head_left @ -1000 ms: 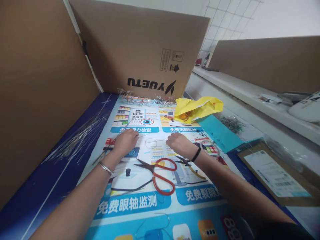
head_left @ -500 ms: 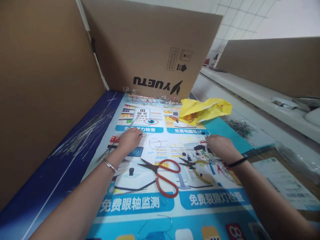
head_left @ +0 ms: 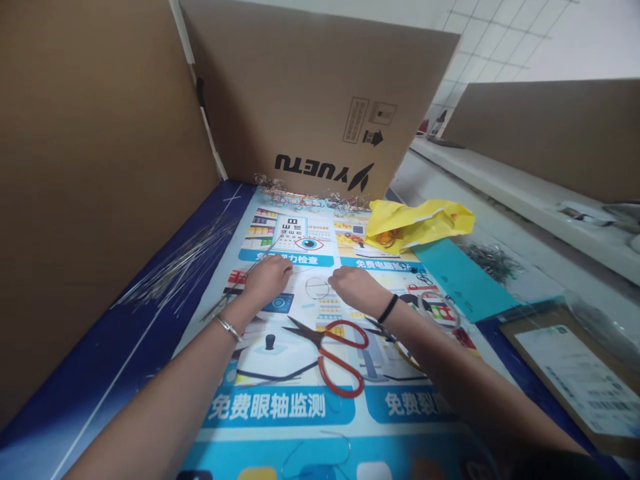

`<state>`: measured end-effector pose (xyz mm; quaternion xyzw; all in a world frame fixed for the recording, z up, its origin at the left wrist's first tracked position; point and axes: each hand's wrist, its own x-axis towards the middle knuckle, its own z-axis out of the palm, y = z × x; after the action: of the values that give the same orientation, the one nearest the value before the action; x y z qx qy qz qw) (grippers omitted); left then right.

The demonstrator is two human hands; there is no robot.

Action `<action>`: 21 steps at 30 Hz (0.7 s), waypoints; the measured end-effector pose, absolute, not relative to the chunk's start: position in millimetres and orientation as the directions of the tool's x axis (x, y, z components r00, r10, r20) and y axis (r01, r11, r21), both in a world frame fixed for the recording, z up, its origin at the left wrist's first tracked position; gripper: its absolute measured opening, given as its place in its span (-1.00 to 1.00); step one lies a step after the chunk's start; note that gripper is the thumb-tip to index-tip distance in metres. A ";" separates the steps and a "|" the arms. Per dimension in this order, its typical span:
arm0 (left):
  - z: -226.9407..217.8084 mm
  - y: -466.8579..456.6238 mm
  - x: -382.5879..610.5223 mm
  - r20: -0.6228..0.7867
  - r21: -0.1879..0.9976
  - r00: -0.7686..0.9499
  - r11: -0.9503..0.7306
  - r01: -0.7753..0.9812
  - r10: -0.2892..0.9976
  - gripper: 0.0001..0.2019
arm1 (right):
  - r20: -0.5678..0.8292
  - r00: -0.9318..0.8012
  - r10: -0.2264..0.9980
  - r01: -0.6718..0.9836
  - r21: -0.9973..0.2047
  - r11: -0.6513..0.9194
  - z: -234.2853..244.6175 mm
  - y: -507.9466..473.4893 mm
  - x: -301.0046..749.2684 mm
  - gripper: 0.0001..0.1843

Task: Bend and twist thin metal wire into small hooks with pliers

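Fingers are curled in on both the left hand [head_left: 269,277] and the right hand [head_left: 357,287], which face each other, apart, above a printed sheet [head_left: 350,433]; from where I'm standing I can't tell whether either one pinches anything. Thin wires [head_left: 215,309] lie beside the left wrist [head_left: 234,317]. Red-handled scissors [head_left: 320,340] rest nearer the wearer, pliers [head_left: 381,331] are partly hidden by the right forearm [head_left: 450,360], and a yellow bag [head_left: 420,223] sits farther back.

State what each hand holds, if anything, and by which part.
The left hand appears closed around thin wires, partway along their length, with wire showing on both sides. What the right hand holds cannot be told.
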<state>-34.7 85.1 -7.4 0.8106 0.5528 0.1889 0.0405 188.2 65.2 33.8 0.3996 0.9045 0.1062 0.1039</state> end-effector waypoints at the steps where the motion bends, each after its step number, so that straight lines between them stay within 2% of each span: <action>1: -7.5 85.2 -34.7 0.261 0.278 0.317 -0.385 0.880 0.912 -0.82 | -0.122 -0.666 0.735 0.685 0.290 0.669 33.2 65.9 184.7 -0.83; 7: -8.3 85.6 -35.1 0.270 0.284 0.320 -0.393 0.875 0.908 -0.82 | -0.116 -0.718 0.686 0.613 0.360 0.703 28.8 67.3 175.4 -0.88; 13: -7.4 85.4 -34.7 0.256 0.288 0.316 -0.384 0.877 0.913 -0.82 | -0.094 -0.741 0.664 0.604 0.337 0.722 27.3 71.9 174.9 -0.87; 16: -7.2 86.0 -35.0 0.256 0.291 0.321 -0.390 0.874 0.912 -0.82 | -0.094 -0.702 0.706 0.656 0.301 0.692 29.1 75.2 179.1 -0.84; 21: -7.5 87.1 -34.9 0.238 0.309 0.313 -0.377 0.873 0.919 -0.82 | 0.014 -0.512 0.859 0.843 0.197 0.500 34.3 76.5 199.4 -0.83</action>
<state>-34.9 87.1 -7.5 0.8080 0.5546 0.1892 0.0612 199.4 76.5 34.3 0.4920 0.8650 0.0894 0.0427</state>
